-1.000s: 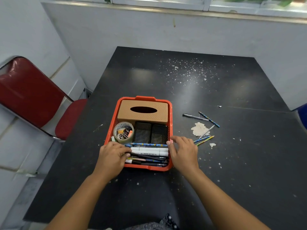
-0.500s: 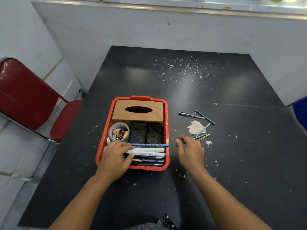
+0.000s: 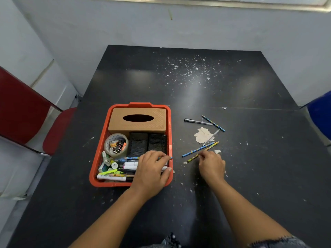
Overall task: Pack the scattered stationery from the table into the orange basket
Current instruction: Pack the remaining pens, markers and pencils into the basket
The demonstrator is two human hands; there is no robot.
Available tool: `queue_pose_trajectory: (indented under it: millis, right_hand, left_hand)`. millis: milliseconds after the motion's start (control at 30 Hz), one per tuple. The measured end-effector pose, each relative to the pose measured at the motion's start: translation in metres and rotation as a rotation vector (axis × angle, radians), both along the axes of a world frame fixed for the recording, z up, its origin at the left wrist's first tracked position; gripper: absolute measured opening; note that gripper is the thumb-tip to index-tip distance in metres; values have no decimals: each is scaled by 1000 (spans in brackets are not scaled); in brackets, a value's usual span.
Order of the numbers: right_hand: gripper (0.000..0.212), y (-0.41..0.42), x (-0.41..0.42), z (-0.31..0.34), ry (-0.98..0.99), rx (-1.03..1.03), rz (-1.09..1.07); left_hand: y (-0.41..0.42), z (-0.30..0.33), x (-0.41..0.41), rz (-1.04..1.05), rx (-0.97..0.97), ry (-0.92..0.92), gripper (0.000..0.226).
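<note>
The orange basket (image 3: 99,151) stands on the black table (image 3: 259,176), left of centre. It holds a tan tissue box (image 3: 138,126), a tape roll with clips (image 3: 116,144), two black mesh holders (image 3: 138,144) and several pens and markers (image 3: 116,171) along its front. My left hand (image 3: 152,170) rests on those pens at the front right corner, fingers over a blue pencil. Several loose pens and pencils lie to the right of the basket: a blue pencil (image 3: 197,150), a yellow pencil (image 3: 213,144), a clear pen (image 3: 211,137), a silver pen (image 3: 197,121) and a patterned pencil (image 3: 213,123). The fingertips of my right hand (image 3: 212,167) touch the yellow pencil.
A red chair (image 3: 21,108) stands at the table's left side and a blue object (image 3: 320,115) at its right edge. The wall runs just behind the table. White paint flakes and a peeled patch (image 3: 201,135) mark the tabletop.
My right hand left the basket's corner and moved right to the loose pencils. My left hand slid from the left end of the pens to the right end.
</note>
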State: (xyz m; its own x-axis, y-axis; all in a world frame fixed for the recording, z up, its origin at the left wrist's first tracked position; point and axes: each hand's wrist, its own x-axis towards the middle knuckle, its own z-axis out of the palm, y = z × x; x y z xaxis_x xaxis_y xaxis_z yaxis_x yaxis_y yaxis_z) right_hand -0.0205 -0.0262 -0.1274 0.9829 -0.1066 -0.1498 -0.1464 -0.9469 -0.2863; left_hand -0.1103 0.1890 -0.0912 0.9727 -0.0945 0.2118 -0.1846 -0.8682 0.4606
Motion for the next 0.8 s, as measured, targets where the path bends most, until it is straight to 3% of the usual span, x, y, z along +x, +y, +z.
queue_pose_trajectory:
  millis: [267, 533, 800]
  right_hand:
    - [24, 5, 29, -5, -4, -78, 156]
    - [24, 20, 52, 2, 130, -245, 356]
    - [24, 21, 54, 1, 78, -343, 504]
  left_hand:
    - [-3, -11, 0, 90, 11, -63, 31]
    - [-5, -11, 3, 124, 11, -38, 30]
    - [-5, -10, 1, 112, -4, -67, 29]
